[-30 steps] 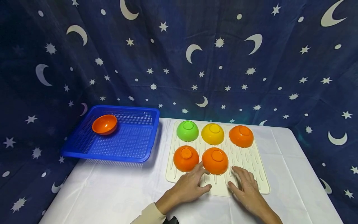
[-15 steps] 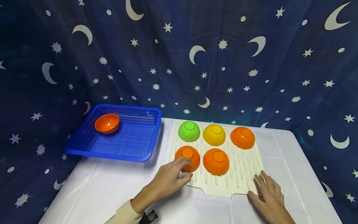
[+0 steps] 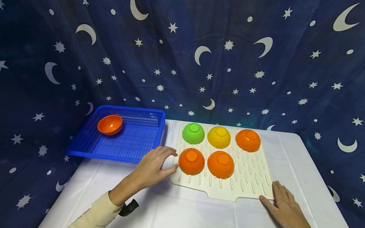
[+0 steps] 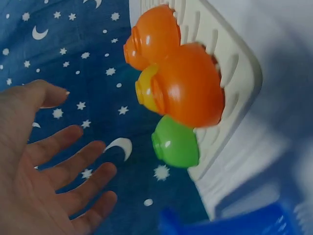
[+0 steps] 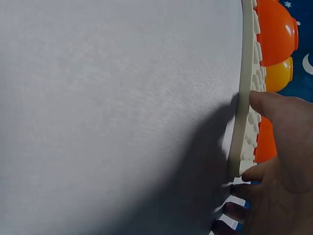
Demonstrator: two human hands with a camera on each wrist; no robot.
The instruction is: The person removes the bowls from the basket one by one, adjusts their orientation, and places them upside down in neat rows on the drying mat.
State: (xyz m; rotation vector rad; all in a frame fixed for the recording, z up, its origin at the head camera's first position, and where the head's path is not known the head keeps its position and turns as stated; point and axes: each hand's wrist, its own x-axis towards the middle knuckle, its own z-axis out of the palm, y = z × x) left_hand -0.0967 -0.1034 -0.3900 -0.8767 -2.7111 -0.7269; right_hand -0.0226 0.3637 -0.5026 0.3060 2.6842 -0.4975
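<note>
A cream ridged draining mat [image 3: 220, 192] lies on the table with upside-down bowls on it. In its back row are a green bowl [image 3: 193, 134], a yellow bowl [image 3: 219, 138] and an orange bowl [image 3: 247, 141]. Two more orange bowls, the front left one [image 3: 190, 166] and the front middle one [image 3: 219, 169], sit nearer. My left hand [image 3: 152, 166] hovers by the mat's left edge, thumb and fingers spread, holding nothing. At the front right corner my right hand [image 3: 286, 204] touches the mat, thumb along the front edge and fingers along the right side.
A blue perforated basket [image 3: 114, 155] stands at the left, with an orange bowl [image 3: 110, 125] tilted inside it. A white cloth [image 3: 182, 212] covers the table. Behind hangs a dark blue curtain [image 3: 182, 57] patterned with moons and stars.
Both hands have moved apart from near the front middle bowl, the left one leftward past the front left bowl, the right one to the mat's corner. The bowls stay in their places.
</note>
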